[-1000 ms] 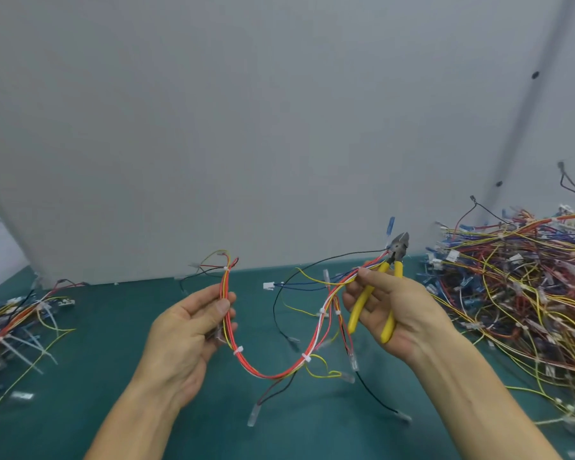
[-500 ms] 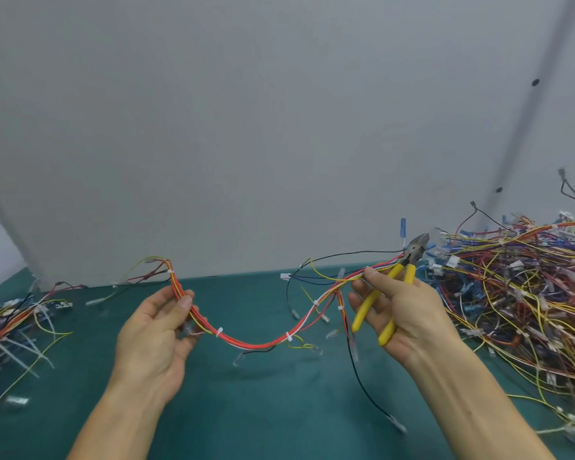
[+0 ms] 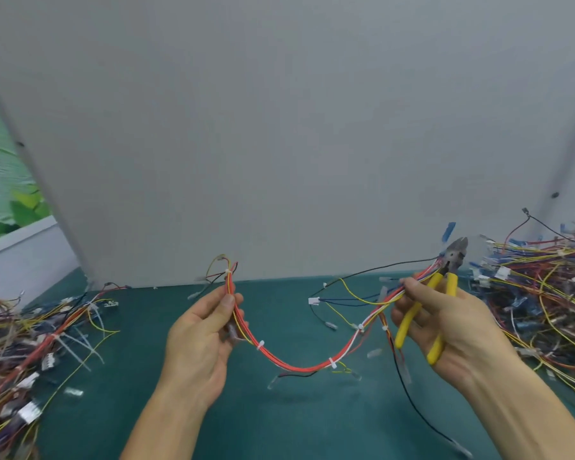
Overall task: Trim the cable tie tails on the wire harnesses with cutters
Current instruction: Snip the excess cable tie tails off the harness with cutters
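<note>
The wire harness [image 3: 296, 366], a mostly red bundle, hung in the air over the middle of the green table [image 3: 279, 426], sagging in a loop between the two hands. I saw the left hand [image 3: 200, 340] pinch one end between thumb and fingers. The short end above it stood upright where half a second before it had leaned left, and the loop dipped lower than then. The right hand [image 3: 445, 330] pinched the other end with thumb and forefinger, its other fingers curled round the yellow-handled cutters [image 3: 449, 282], nose pointing up and away. White cable ties [image 3: 260, 344] ringed the bundle. One heap of harnesses [image 3: 545, 293] lay by the table's right edge, another heap [image 3: 20, 343] by its left.
</note>
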{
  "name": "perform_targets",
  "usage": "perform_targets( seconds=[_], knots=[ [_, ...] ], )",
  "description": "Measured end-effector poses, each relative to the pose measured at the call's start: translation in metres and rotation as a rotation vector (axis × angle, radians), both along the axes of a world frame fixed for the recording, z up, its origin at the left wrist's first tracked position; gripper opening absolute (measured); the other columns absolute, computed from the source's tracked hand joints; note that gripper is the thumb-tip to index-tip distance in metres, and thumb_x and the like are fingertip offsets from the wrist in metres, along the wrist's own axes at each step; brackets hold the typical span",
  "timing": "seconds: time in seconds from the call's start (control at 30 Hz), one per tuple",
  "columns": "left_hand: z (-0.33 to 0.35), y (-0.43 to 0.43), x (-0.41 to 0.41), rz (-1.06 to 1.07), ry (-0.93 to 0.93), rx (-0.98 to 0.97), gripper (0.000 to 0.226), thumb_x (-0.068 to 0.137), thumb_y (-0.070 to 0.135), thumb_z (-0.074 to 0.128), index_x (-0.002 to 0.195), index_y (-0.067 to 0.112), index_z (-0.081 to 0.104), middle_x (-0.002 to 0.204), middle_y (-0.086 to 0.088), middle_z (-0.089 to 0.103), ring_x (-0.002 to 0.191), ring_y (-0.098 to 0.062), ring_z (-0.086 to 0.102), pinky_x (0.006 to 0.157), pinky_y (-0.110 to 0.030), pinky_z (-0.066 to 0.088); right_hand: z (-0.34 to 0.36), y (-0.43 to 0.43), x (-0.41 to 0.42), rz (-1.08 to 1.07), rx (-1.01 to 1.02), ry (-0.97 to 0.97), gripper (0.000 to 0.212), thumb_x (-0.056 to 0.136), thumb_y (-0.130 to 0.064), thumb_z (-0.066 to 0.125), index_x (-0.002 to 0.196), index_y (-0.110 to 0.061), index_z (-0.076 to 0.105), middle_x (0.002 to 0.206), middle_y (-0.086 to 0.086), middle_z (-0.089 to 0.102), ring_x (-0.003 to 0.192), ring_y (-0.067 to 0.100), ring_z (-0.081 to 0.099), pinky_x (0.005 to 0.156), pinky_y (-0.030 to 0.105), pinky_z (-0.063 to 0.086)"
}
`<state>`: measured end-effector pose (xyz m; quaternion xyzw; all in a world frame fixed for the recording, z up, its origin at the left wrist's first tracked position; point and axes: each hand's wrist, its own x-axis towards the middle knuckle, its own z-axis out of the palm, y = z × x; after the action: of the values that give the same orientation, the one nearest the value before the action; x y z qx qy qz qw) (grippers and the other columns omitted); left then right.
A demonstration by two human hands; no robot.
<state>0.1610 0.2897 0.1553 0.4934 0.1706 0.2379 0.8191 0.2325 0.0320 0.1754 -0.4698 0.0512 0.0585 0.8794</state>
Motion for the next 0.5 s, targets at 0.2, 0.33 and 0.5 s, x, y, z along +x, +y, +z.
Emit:
perform_targets(
  seconds=[0.2,0.33,0.5],
  knots=[
    [0.002,-0.009,0.002,-0.039,0.006,0.113,0.018,0.083,0.0,0.061,0.096,0.009,0.069,0.078,-0.002,0.073,0.064,-0.009,0.066,0.074,-0.033,0.051,0.001,0.001,-0.003,-0.026,-0.099,-0.074,0.011,0.082,0.003,0.067,0.089,-0.005,0.064,0.07,0.009,0.063,0.059,0.02,0.062,0.06,0.032,0.055],
    [0.001,-0.014,0.004,-0.047,0.021,0.117,0.018,0.085,-0.002,0.06,0.096,0.01,0.067,0.078,-0.002,0.073,0.066,-0.011,0.067,0.071,-0.032,0.05,0.005,0.003,-0.008,-0.089,-0.188,-0.136,0.012,0.08,0.007,0.068,0.078,-0.004,0.062,0.064,0.008,0.062,0.064,0.025,0.062,0.07,0.038,0.055],
    [-0.002,-0.014,0.004,0.016,0.082,0.186,0.027,0.082,-0.002,0.067,0.099,0.015,0.054,0.077,-0.005,0.074,0.071,-0.02,0.065,0.072,-0.041,0.047,0.01,-0.002,-0.011,-0.141,-0.177,-0.138,0.013,0.083,0.002,0.068,0.077,-0.006,0.06,0.07,0.013,0.058,0.062,0.024,0.064,0.072,0.041,0.053]
  ],
)
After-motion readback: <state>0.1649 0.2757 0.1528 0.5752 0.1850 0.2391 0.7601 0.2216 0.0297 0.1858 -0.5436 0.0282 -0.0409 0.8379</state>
